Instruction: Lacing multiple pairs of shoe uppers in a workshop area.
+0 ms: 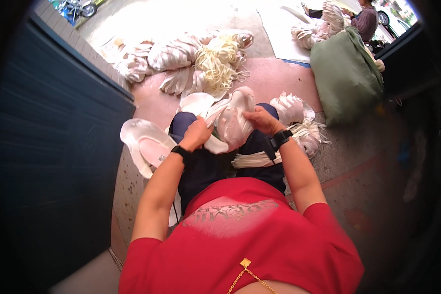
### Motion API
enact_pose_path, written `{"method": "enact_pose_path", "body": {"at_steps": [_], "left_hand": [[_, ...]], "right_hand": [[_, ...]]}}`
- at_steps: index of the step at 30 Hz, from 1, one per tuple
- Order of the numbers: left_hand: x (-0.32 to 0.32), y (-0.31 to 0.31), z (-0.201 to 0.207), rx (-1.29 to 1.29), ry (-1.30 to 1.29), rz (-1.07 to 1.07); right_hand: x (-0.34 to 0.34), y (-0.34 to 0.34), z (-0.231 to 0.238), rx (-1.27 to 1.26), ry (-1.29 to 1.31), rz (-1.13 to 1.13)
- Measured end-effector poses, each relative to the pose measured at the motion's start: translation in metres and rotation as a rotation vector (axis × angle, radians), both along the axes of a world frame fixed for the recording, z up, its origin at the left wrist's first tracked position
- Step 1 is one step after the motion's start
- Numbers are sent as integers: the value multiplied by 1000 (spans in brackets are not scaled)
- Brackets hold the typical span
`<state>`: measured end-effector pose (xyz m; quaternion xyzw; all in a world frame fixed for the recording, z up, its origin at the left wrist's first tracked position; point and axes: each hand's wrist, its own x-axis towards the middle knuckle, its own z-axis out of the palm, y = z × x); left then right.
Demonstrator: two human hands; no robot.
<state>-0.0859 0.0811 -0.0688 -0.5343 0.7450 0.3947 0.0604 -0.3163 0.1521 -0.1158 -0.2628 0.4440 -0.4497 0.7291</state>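
Over my lap I hold a pale pink-white shoe upper (235, 120) between both hands. My left hand (198, 132) is closed on its left edge, near a dark green patch of the inside. On its right side, my right hand (263, 120) pinches the upper with thumb and fingers. A rounded white piece (197, 102) lies just beyond my left hand; whether it is joined to the upper I cannot tell. By my left knee rests another pale upper (149, 144) with a pink inner face. White shoelaces (257, 160) lie in a bundle below my right hand.
Ahead on the pink floor (289, 76) lie bundled pale uppers (174, 54) and a heap of cream laces (220, 59). More uppers (289, 108) sit beyond my right knee. A full green sack (348, 73) stands at right, near a seated person (367, 22). A dark door panel (59, 161) borders the left.
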Motion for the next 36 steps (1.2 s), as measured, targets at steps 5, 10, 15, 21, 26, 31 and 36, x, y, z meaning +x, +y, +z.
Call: {"method": "enact_pose_path", "body": {"at_steps": [5, 10, 15, 21, 26, 31, 36], "left_hand": [[4, 11, -29, -9, 63, 228], [13, 14, -32, 19, 185, 300], [25, 24, -45, -170, 187, 121], [30, 13, -13, 191, 250, 71], [24, 22, -32, 17, 263, 94], [15, 40, -12, -428, 76, -148], [21, 37, 7, -832, -19, -377]], "right_hand": [[26, 0, 14, -365, 1324, -340], [110, 43, 56, -342, 1663, 95], [99, 21, 26, -385, 1766, -67], [104, 4, 41, -457, 1783, -224], [100, 7, 23, -402, 1743, -198], [86, 13, 20, -387, 1738, 0], [86, 6, 18, -733, 1657, -110]]}}
